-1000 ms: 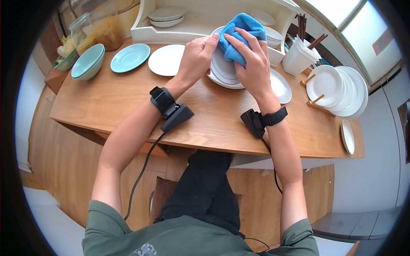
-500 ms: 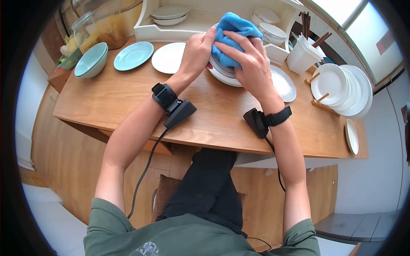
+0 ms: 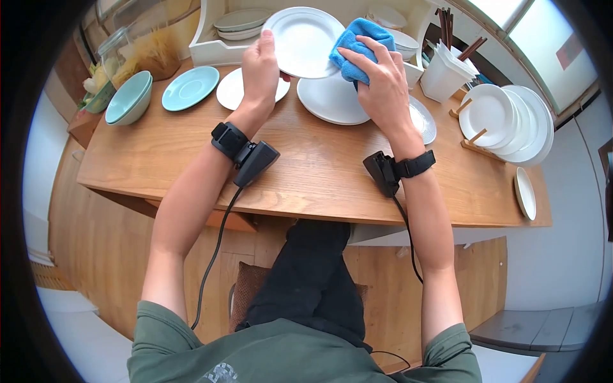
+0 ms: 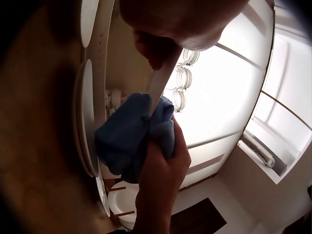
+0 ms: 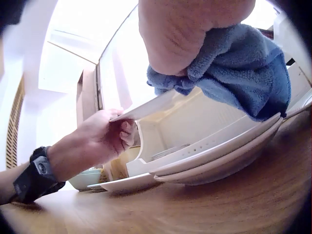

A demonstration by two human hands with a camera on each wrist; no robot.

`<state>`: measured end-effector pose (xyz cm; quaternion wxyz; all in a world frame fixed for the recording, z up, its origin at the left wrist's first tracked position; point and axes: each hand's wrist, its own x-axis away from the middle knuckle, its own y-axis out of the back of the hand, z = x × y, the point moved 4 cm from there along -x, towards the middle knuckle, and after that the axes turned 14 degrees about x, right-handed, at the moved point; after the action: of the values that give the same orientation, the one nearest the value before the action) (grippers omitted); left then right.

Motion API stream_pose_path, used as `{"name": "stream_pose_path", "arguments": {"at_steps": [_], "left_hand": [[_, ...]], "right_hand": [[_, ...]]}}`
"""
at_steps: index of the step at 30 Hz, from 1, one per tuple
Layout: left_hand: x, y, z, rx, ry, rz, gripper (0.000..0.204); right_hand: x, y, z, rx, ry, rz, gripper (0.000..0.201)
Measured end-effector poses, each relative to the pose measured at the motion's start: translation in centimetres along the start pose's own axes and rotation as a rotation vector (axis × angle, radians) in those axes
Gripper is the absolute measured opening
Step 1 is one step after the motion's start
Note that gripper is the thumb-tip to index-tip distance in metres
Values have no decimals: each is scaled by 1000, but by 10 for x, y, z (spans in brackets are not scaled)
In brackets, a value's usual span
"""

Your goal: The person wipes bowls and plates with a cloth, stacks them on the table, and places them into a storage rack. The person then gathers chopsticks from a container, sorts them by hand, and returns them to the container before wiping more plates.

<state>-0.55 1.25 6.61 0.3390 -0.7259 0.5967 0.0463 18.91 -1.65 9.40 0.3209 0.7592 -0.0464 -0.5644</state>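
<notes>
A white plate (image 3: 305,41) is held up over the table, its left edge pinched by my left hand (image 3: 260,71), thumb on the upper face. My right hand (image 3: 385,92) grips a bunched blue cloth (image 3: 365,48) at the plate's right edge. In the left wrist view the cloth (image 4: 129,131) wraps both sides of that edge. The right wrist view shows the left fingers (image 5: 127,136) curled under the plate (image 5: 151,106). Below the held plate, stacked white plates (image 3: 332,105) rest on the table.
Another white plate (image 3: 231,90), a turquoise plate (image 3: 190,88) and turquoise bowls (image 3: 131,99) line the left. A ribbed plate (image 3: 421,121), a chopstick holder (image 3: 444,76), a wooden rack with white plates (image 3: 488,124) and a small oval dish (image 3: 525,193) are at right. A white shelf (image 3: 211,54) stands behind.
The left hand has moved left with the plate, whose face now shows. The right hand with the cloth has shifted slightly right, from over the plate to its right edge.
</notes>
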Motion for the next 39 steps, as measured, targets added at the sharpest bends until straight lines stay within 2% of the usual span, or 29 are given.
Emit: {"name": "stream_pose_path", "arguments": {"at_steps": [3, 5, 9, 14, 17, 19, 21, 22, 26, 28, 29, 32, 39], "left_hand": [[-4, 10, 0, 53, 29, -69, 42], [-7, 14, -1, 113, 26, -142, 42], [-12, 19, -3, 117, 24, -154, 42], [-19, 28, -5, 95, 68, -210, 42], [-29, 41, 1, 58, 83, -209, 42], [-35, 48, 5, 34, 93, -198, 43], [-37, 56, 7, 18, 134, -252, 44], [-40, 61, 10, 20, 130, -250, 44], [-44, 88, 11, -60, 199, -202, 46], [-46, 104, 8, -166, 334, -160, 46], [-45, 108, 1, -188, 329, -145, 46], [-37, 121, -12, -316, 475, -77, 44], [-21, 125, -16, -416, 575, -22, 42]], "right_hand": [[0, 2, 2, -89, 16, -12, 51], [-1, 3, 7, -140, 111, -35, 49], [0, 3, 1, -66, 79, -46, 52], [0, 5, -28, -53, -91, -242, 52], [3, 9, -54, -110, -241, -459, 52], [7, 13, -67, -113, -286, -513, 48], [10, 22, -81, -102, -393, -642, 48], [12, 27, -85, -102, -426, -641, 53], [19, 29, -99, -90, -488, -665, 54], [22, 23, -103, -77, -484, -663, 55], [22, 21, -103, -60, -462, -653, 55], [24, 16, -103, -64, -486, -656, 55], [27, 9, -100, -43, -501, -589, 56]]}}
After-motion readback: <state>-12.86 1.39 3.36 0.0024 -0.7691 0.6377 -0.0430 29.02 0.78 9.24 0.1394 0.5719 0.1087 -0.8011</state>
